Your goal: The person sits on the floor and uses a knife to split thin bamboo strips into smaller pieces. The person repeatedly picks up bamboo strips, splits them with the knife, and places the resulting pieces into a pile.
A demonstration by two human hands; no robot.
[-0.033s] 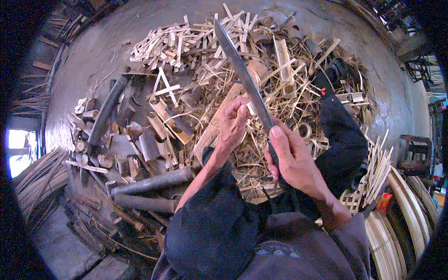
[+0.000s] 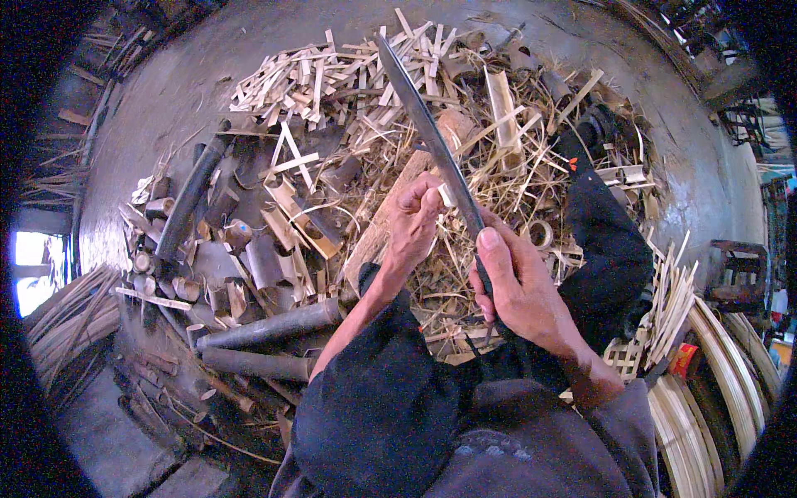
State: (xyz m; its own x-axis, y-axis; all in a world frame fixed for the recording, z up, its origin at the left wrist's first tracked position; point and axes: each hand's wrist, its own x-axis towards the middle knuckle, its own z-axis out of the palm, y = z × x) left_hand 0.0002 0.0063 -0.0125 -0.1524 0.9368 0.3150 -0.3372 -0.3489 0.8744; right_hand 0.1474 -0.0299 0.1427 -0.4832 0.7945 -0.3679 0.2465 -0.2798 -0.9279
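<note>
Long knife (image 2: pixel 427 124): blade axis runs near-right to far-left, tip far, over bamboo scrap pile (image 2: pixel 332 91). Right hand (image 2: pixel 519 286) clamped on handle, thumb along spine. Left hand (image 2: pixel 415 220) pinches small bamboo strip (image 2: pixel 447 195) w/ fingertips, against blade.

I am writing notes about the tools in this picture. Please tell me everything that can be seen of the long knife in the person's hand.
The long knife has a straight, narrow, dark grey blade that looks like worn metal. It points up and away from the person, slanting slightly left, over a heap of bamboo scraps. The right hand grips its dark handle, thumb laid along it, so most of the handle is hidden. The left hand holds a small pale bamboo piece against the blade near its lower end.
</note>
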